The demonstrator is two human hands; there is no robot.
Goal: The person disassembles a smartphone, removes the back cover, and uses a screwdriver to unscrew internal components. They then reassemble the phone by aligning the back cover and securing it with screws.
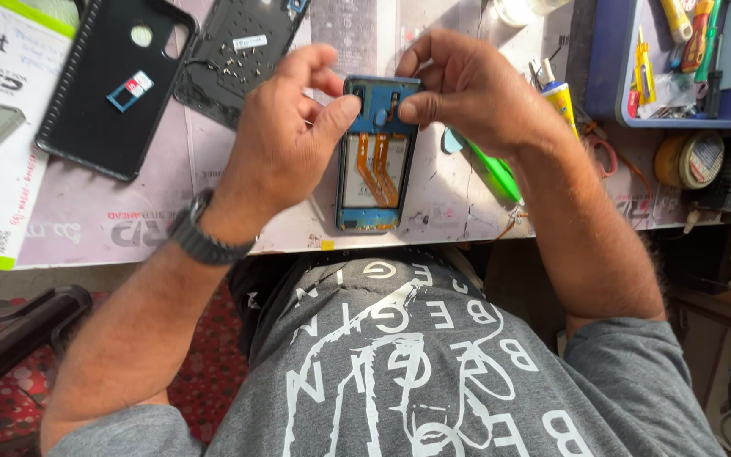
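Observation:
An opened smartphone lies back-up on the work mat, showing a blue board and two orange flex cables. My left hand rests at its upper left edge, thumb pressing the top of the phone. My right hand pinches the upper right edge with thumb and fingers. Whether a small part sits between my fingertips is hidden. A dark watch is on my left wrist.
A black phone case with a small SIM tray on it lies at the left, beside a dark back cover holding several tiny screws. A green tool, a glue tube, a blue tool tray and a tape roll are at the right.

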